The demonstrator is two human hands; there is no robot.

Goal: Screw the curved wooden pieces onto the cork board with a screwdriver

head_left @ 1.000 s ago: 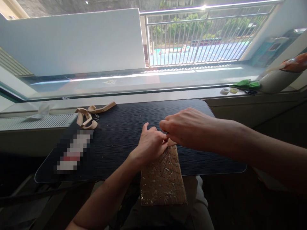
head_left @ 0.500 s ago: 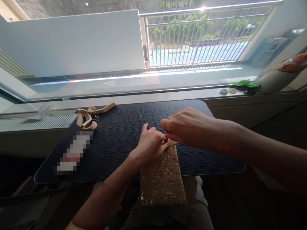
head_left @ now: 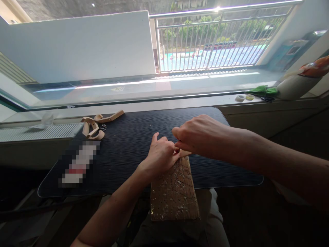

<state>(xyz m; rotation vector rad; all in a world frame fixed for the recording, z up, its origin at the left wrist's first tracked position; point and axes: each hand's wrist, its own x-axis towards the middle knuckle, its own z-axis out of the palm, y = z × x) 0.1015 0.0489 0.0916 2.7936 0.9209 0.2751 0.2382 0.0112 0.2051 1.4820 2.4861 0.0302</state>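
Right hand (head_left: 200, 135), bare, curled: turned slightly since a second ago, fingers now closer to the left hand (head_left: 161, 151). Small dark object (head_left: 178, 150) between both hands: upper part more covered. Flat light-brown piece (head_left: 185, 153), beneath right hand: marginally more exposed.

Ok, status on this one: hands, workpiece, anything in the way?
Left hand at far end of brown board; right hand curled shut, contents hidden. Pale wooden piece there, partly covered by hands. Nothing visibly blocking; other wooden pieces off left.
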